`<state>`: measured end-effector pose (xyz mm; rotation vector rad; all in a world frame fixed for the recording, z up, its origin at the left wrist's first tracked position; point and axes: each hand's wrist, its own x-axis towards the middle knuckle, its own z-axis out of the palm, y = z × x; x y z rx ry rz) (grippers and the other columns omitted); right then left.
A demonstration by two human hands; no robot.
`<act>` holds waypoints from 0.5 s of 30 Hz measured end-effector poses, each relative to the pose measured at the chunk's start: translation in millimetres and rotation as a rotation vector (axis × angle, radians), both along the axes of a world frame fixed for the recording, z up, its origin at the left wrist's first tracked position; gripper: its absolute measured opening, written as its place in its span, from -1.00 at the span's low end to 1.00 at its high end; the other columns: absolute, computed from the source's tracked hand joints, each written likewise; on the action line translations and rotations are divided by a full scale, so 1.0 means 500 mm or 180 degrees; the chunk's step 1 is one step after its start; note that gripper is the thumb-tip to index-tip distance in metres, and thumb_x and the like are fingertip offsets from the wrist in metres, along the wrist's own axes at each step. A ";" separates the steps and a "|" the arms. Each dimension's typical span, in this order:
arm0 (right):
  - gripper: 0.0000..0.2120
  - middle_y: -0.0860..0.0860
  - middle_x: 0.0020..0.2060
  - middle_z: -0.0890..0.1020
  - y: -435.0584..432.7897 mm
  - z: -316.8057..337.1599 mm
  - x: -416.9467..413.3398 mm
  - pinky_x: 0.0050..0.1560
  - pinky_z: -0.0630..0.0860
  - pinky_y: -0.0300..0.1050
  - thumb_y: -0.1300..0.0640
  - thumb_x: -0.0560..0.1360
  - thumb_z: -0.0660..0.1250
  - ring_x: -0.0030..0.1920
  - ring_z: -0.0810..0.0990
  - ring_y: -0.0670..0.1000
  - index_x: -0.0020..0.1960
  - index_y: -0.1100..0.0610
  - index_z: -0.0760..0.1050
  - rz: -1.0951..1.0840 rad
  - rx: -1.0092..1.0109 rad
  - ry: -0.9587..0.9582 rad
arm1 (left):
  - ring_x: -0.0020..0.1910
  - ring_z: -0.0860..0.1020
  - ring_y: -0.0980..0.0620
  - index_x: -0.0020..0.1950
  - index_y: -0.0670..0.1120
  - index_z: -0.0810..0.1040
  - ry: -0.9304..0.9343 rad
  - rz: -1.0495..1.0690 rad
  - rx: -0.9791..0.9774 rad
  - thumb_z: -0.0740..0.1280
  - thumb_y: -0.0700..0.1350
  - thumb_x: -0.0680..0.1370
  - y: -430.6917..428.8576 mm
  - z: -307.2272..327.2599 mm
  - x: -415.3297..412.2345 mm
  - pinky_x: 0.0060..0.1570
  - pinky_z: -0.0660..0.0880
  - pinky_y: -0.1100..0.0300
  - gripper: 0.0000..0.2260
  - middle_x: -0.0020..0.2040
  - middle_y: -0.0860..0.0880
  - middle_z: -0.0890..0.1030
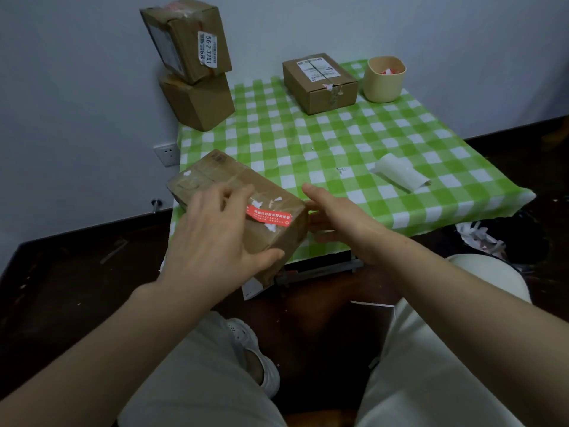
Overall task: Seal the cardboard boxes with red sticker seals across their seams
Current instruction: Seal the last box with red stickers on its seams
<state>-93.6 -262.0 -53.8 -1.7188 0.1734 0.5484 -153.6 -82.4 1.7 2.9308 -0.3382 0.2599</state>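
Left hand [215, 238] clasping sealed box [215, 186]; right hand [341, 223] open-fingered against its end, grip unclear

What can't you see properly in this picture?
- Head view: the small white words on the red sticker are too tiny and blurry to read.
- Inside the beige cup: its rim hides most of the red-and-white scraps.
- The left hand covers part of the box top.
- The right hand has its fingertips behind that box.

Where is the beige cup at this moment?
The cup stands at the far right corner of the checked table, just right of a sealed box, near the wall.
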 end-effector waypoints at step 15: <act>-0.74 0.04 -0.21 0.56 0.051 0.051 -0.036 -0.25 0.38 -0.21 -0.16 0.37 0.35 -0.21 0.48 -0.01 -0.15 0.04 0.52 -0.0020 0.0433 0.0648 | 0.32 0.29 0.04 0.49 -0.04 0.17 -0.0040 -0.0125 -0.1256 0.49 0.24 0.21 0.069 -0.023 -0.007 0.28 0.27 0.18 -0.04 0.34 -0.05 0.25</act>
